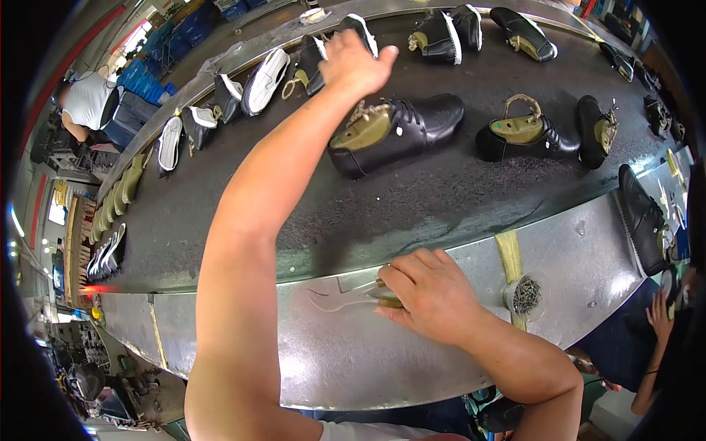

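The right hand (434,294) has its fingers closed around a thin metal tool (390,300) over the desk (331,371). The left hand (354,67) has its thumb spread wide beside a white-edged black shoe (358,27); contact is unclear. Right of the right fingers sits a cup (507,295) of small nails. Below the left fingers, rightward, a laced black shoe (415,140) lies on the dark belt (382,209).

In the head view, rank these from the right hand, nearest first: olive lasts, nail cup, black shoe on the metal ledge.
1. Nail cup, right of the right hand.
2. Black shoe, right end of the metal ledge.
3. Olive lasts, far left.
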